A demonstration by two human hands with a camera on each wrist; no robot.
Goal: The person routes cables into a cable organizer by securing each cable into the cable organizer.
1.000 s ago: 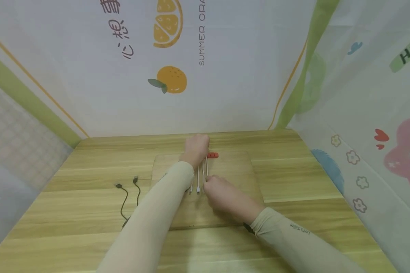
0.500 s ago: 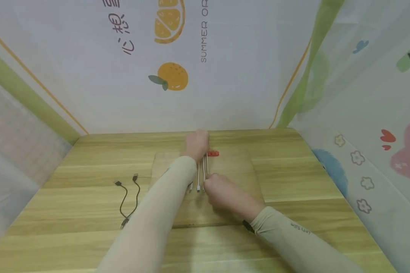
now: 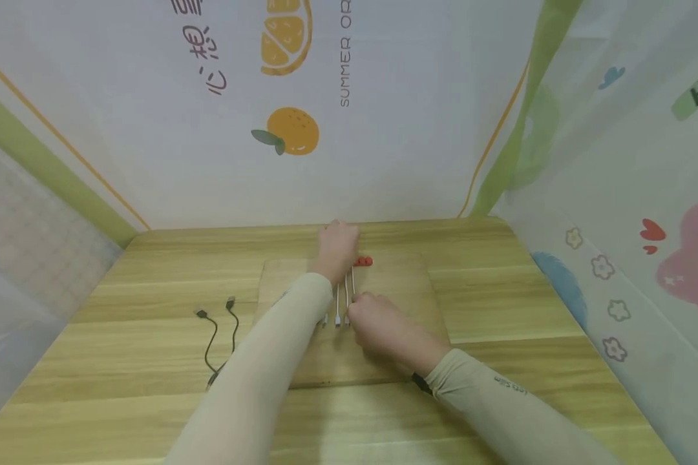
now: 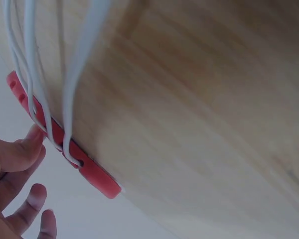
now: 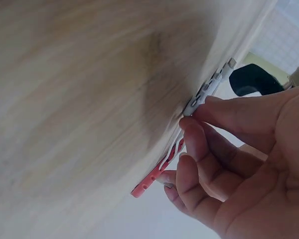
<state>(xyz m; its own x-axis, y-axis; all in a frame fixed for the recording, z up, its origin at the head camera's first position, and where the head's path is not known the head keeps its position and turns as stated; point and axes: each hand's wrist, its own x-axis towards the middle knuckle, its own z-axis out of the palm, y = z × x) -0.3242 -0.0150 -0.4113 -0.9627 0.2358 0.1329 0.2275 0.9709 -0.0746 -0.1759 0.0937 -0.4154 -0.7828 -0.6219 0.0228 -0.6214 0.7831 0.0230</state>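
Note:
A red slotted cable clip (image 3: 364,261) lies along the far edge of a wooden board (image 3: 398,284). Several white charging cables (image 3: 337,303) run from it towards me, connectors at the near ends. At the clip my left hand (image 3: 337,248) has thumb and forefinger together, pinching a white cable beside its slot; in the left wrist view the other fingers (image 4: 32,196) are spread loosely. My right hand (image 3: 380,323) pinches the connector end (image 5: 193,105) of the rightmost white cable between thumb and forefinger, low over the board. Its remaining fingers curl beneath.
Two thin black USB cables (image 3: 212,342) lie on the wooden table (image 3: 122,336) left of the board. My left forearm (image 3: 267,349) covers the board's left side. A printed curtain (image 3: 395,148) hangs behind the table and another along the right.
The left hand shifts very slightly at the clip. The right hand keeps its pinch in nearly the same place, and the view tilts a little.

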